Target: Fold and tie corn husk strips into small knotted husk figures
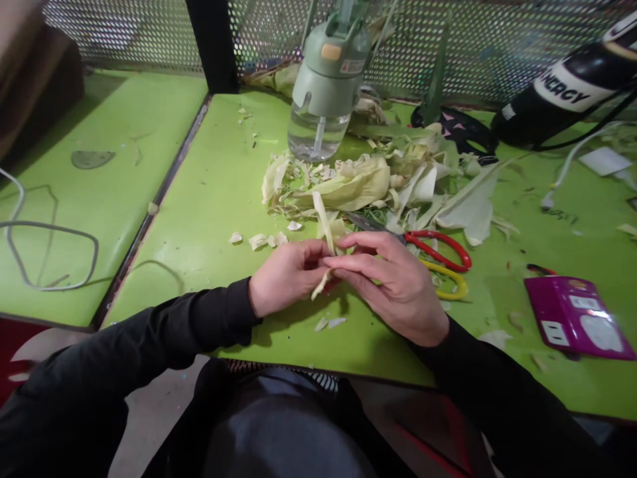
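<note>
The person's left hand [289,277] and right hand [395,285], fingertips pinched on a pale husk strip [324,216], above a green tabletop [189,229] backed by a perforated screen [271,36]; the strip projects from between both hands, just short of the husk heap [351,187] beyond them

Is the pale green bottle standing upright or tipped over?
Upright: the bottle stands on the green table, its clear lower part at the bottom and its green lid on top.
</note>
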